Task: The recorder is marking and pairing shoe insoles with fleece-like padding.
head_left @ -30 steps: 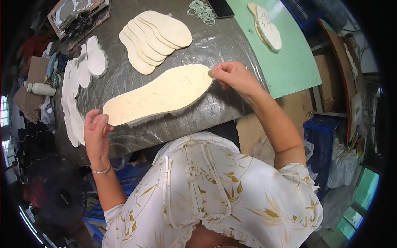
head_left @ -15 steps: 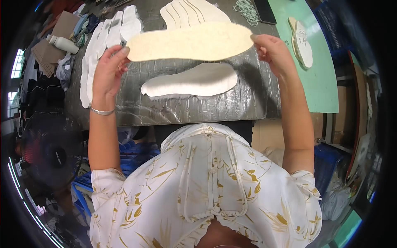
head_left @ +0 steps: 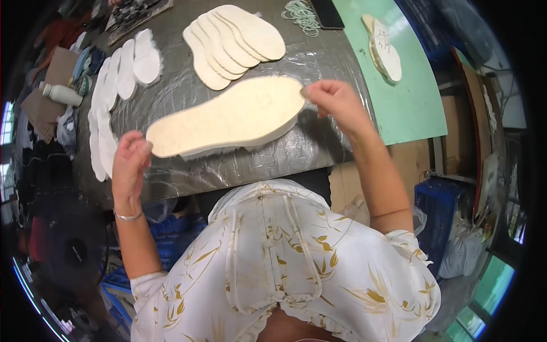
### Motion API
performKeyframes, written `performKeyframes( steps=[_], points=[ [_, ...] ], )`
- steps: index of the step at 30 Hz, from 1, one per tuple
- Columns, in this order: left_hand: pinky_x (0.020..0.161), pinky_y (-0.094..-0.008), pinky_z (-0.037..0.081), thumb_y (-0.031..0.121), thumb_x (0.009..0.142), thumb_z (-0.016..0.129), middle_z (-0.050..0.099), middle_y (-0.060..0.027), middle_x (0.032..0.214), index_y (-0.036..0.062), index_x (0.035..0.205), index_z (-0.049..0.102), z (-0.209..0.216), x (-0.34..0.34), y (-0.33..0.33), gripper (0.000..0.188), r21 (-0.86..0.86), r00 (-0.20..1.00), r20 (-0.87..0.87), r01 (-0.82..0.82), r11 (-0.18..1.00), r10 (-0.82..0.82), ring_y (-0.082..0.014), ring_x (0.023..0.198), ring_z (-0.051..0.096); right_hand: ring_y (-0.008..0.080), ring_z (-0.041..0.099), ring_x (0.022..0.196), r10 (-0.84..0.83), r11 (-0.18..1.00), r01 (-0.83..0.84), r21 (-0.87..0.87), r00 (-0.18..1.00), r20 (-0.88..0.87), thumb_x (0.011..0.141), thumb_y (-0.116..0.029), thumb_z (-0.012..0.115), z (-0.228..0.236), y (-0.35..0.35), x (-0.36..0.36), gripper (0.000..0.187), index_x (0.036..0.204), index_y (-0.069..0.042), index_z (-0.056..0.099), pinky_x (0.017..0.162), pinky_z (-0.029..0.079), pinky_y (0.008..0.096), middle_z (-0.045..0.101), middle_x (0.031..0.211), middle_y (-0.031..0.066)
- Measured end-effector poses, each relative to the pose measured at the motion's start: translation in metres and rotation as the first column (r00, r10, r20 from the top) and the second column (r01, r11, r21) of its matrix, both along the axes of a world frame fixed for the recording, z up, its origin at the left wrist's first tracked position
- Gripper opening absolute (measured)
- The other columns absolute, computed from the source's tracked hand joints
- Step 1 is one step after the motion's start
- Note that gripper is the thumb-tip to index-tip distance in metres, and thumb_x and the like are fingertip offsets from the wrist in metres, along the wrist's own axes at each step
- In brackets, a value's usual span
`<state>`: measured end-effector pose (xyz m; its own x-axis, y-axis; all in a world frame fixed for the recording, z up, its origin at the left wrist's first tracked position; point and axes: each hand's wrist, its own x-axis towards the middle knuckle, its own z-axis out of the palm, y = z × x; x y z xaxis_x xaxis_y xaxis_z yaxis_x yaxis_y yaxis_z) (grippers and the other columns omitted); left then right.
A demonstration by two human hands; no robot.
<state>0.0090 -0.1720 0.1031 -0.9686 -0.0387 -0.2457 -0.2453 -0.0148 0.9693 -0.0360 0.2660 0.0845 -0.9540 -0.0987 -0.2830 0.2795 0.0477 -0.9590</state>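
Level with the table's near part, a cream insole [head_left: 228, 114] stretches between my two hands. At its narrower end my left hand [head_left: 131, 162], with a silver bangle at the wrist, pinches the edge between thumb and fingers. My right hand [head_left: 341, 108] grips the broader end at its tip. Directly beneath lies a white fluffy-edged insole [head_left: 228, 150]; only a strip of it shows along the near side, the rest being covered. Whether the two insoles touch all along, I cannot tell.
Several cream insoles [head_left: 239, 43] lie fanned out beyond my hands. White fluffy insoles [head_left: 122, 68] line the left side. At the far right are pale green bands [head_left: 302, 17], a dark phone [head_left: 326, 12] and insoles with handwriting [head_left: 387, 54] on a green board [head_left: 413, 108].
Both hands have brought the cream insole nearer and lower, over the white one, with its left end tilted toward me. The view has shifted, showing more of the fanned stack.
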Motion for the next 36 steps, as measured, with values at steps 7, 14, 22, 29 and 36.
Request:
performKeyframes(
  steps=[7, 14, 22, 29, 36],
  points=[
    [0.059, -0.0192, 0.042, 0.005, 0.086, 0.07, 0.067, -0.0022, 0.084, 0.007, 0.11, 0.053, -0.03, 0.003, -0.004, 0.03, -0.017, 0.989, 0.138, 0.05, 0.999, -0.047, -0.0071, 0.07, 0.058, 0.005, 0.051, 0.058, -0.008, 0.999, 0.002, 0.033, 0.983, 0.186, 0.082, -0.023, 0.073, -0.035, -0.006, 0.014, 0.022, 0.087, -0.002, 0.071, 0.052, 0.042, 0.0205, 0.064, 0.074, -0.0009],
    [0.056, -0.0183, 0.04, 0.004, 0.085, 0.07, 0.067, -0.001, 0.081, 0.0069, 0.106, 0.054, -0.031, -0.013, -0.002, 0.027, -0.064, 0.978, 0.193, 0.088, 0.994, -0.074, -0.005, 0.066, 0.055, 0.0039, 0.051, 0.055, 0.01, 0.995, -0.034, 0.099, 0.973, 0.229, 0.084, -0.024, 0.072, -0.059, -0.003, 0.012, 0.025, 0.088, 0.0, 0.071, 0.047, 0.042, 0.0214, 0.062, 0.068, -0.0016],
    [0.056, -0.0189, 0.04, 0.003, 0.083, 0.071, 0.066, 0.0002, 0.078, 0.0067, 0.103, 0.056, -0.03, -0.024, -0.002, 0.026, -0.1, 0.968, 0.243, 0.081, 0.992, -0.055, -0.005, 0.063, 0.053, 0.003, 0.049, 0.052, 0.011, 0.998, -0.023, 0.057, 0.98, 0.2, 0.086, -0.023, 0.07, -0.064, -0.004, 0.007, 0.023, 0.085, 0.0, 0.069, 0.045, 0.04, 0.0206, 0.061, 0.066, -0.0029],
    [0.056, -0.0191, 0.04, 0.003, 0.083, 0.072, 0.065, 0.0006, 0.077, 0.0072, 0.102, 0.057, -0.028, -0.031, 0.006, 0.025, -0.108, 0.962, 0.267, 0.086, 0.99, -0.055, -0.0049, 0.062, 0.052, 0.0072, 0.053, 0.051, -0.012, 1.0, 0.01, 0.01, 0.966, 0.26, 0.085, -0.02, 0.069, -0.067, 0.0, 0.007, 0.022, 0.083, 0.002, 0.069, 0.044, 0.045, 0.0238, 0.062, 0.066, 0.002],
    [0.057, -0.0188, 0.039, 0.003, 0.083, 0.072, 0.065, 0.001, 0.077, 0.0071, 0.102, 0.057, -0.033, -0.033, 0.002, 0.025, -0.109, 0.958, 0.279, 0.096, 0.989, -0.063, -0.005, 0.063, 0.052, 0.0076, 0.053, 0.049, 0.001, 0.999, -0.011, 0.037, 0.97, 0.243, 0.085, -0.018, 0.068, -0.067, -0.002, 0.006, 0.021, 0.081, 0.002, 0.069, 0.044, 0.045, 0.0243, 0.061, 0.063, 0.0018]
  ],
)
